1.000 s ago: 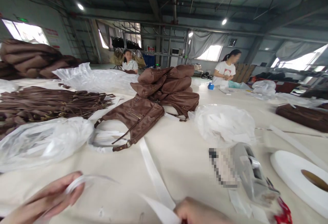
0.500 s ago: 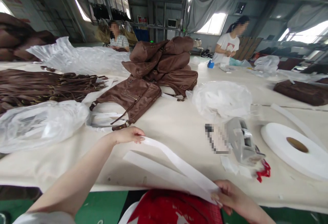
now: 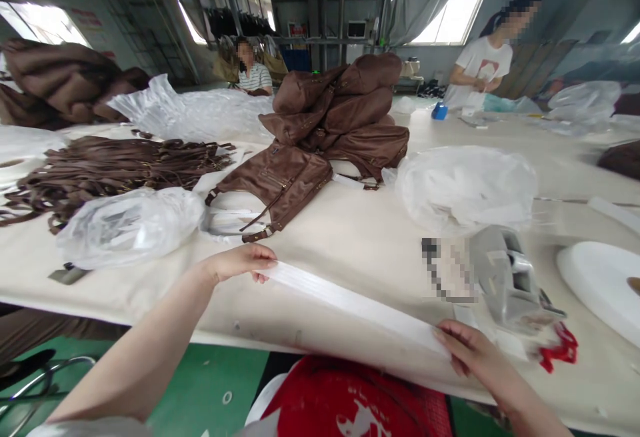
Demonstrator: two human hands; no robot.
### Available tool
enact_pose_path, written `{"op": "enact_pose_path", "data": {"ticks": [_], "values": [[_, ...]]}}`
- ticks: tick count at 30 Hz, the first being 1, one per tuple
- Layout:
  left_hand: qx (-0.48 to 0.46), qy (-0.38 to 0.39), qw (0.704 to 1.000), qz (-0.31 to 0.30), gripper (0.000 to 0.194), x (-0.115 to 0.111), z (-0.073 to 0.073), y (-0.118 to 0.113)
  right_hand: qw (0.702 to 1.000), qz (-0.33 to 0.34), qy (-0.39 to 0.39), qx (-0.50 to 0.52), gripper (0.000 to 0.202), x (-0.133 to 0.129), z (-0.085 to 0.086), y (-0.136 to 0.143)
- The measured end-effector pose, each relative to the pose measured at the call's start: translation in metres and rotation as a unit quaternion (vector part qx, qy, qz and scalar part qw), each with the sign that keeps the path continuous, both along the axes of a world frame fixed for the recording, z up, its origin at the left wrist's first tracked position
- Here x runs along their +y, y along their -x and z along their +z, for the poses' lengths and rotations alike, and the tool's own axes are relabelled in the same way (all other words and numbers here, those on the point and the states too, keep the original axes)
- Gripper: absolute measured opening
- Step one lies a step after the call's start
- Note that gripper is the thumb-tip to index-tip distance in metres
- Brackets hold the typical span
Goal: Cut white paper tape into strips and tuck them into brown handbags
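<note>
A white strip (image 3: pixel 350 300) stretches between my two hands above the near part of the table. My left hand (image 3: pixel 245 262) pinches its far left end, fingers closed. At the lower right end, my right hand (image 3: pixel 463 347) grips the strip between thumb and fingers. Just beyond my left hand lies a brown bag (image 3: pixel 285 183) with a zip and a thin strap. Behind it, more brown bags (image 3: pixel 360 103) are piled up. A wide white roll (image 3: pixel 595 283) lies flat to the right of my right hand.
Clear plastic bags (image 3: pixel 465 183) lie on the cream table (image 3: pixel 350 243). Brown straps (image 3: pixel 130 170) are heaped at left. A grey tape dispenser (image 3: pixel 505 277) and red scrap (image 3: pixel 560 347) sit at right. Two people, one in a striped shirt (image 3: pixel 255 77), one in a white shirt (image 3: pixel 483 63), are beyond.
The strip hung folded with a loose second length; now it is one straight, taut band between my hands. The view has turned left, so the table's things appear farther right.
</note>
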State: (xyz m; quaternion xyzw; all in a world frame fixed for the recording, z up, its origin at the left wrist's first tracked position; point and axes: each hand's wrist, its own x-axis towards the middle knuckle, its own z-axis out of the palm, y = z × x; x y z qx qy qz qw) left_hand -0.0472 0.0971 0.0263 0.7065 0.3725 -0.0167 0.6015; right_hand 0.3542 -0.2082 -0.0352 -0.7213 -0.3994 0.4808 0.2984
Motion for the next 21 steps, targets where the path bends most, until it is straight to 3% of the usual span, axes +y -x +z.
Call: {"op": "enact_pose_path", "data": {"ticks": [3, 9, 16, 21], "values": [[-0.013, 0.013, 1.0, -0.016, 0.041, -0.006, -0.001, 0.003, 1.0, -0.019, 0.007, -0.013, 0.047, 0.005, -0.005, -0.005], [-0.031, -0.115, 0.993, -0.024, 0.034, -0.005, -0.014, -0.018, 0.992, -0.116, 0.044, 0.033, 0.047, 0.01, -0.012, -0.011], [-0.017, -0.153, 0.984, -0.084, 0.021, 0.007, -0.028, -0.052, 0.991, -0.102, 0.033, 0.075, 0.048, 0.013, -0.006, -0.009], [0.027, -0.192, 0.972, -0.129, 0.008, 0.004, -0.038, -0.063, 0.998, -0.065, 0.022, -0.007, 0.049, 0.012, -0.007, -0.012]]}}
